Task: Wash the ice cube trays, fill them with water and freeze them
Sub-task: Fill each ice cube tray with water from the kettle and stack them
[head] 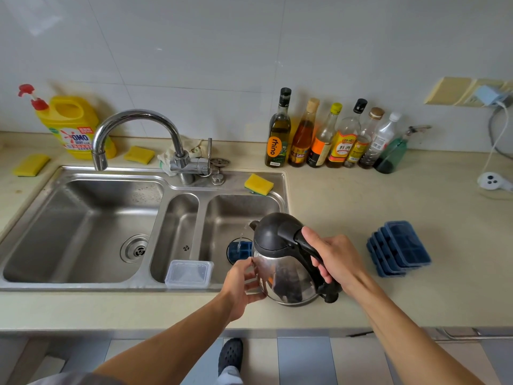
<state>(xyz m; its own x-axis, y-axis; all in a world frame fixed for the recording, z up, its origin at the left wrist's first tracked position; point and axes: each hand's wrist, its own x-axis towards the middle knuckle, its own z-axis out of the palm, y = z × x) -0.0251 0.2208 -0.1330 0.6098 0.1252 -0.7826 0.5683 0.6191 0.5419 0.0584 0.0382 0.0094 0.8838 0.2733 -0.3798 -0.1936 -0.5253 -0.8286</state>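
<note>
My right hand [336, 257] grips the black handle of a steel kettle [286, 276], tilted left over the right sink basin [222, 218]. A thin stream of water falls from its spout onto a blue ice cube tray [241, 250] lying in that basin, mostly hidden behind the kettle. My left hand [240, 284] is below the kettle's left side, fingers curled; what it holds is hidden by the kettle. A stack of several blue ice cube trays [399, 248] sits on the counter to the right.
A clear plastic lid [189, 274] rests on the sink's front rim. The faucet [133, 129] arches over the left basin. Yellow sponges [258, 184], a detergent jug [73, 126] and a row of bottles [327, 137] line the back. A white plug [491, 180] lies far right.
</note>
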